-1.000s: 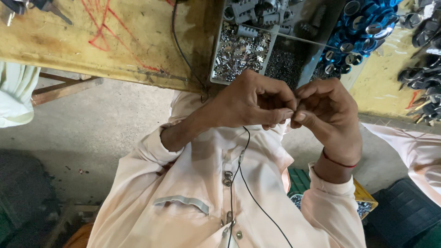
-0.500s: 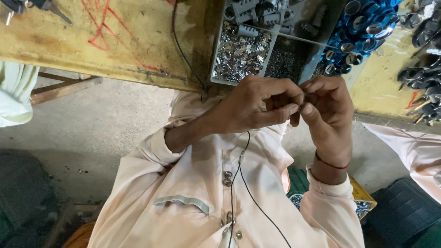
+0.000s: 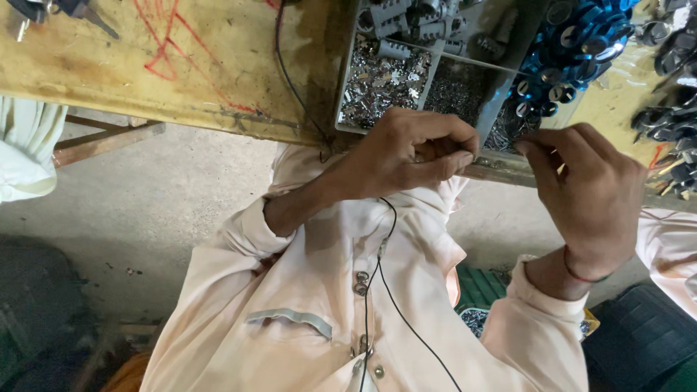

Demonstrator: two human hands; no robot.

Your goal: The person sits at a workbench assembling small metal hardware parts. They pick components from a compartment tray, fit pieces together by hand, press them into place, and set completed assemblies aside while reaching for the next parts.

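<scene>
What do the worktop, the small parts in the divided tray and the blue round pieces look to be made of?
Yellowish worktop: apparently wood or board, worn matt surface with red scribbles. Small silvery parts in the divided tray: probably metal, bright glints. Blue round pieces: glossy, possibly coated metal or plastic; the look leaves it open.

hands parted; right hand point(image 3: 592, 199) moved away from left hand point(image 3: 410, 152).

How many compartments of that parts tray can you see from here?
3 at least. In the parts tray: shiny metal clips nearest the left hand, grey plastic pieces beyond them, small dark parts beside them. More may be hidden at the frame edge.
</scene>
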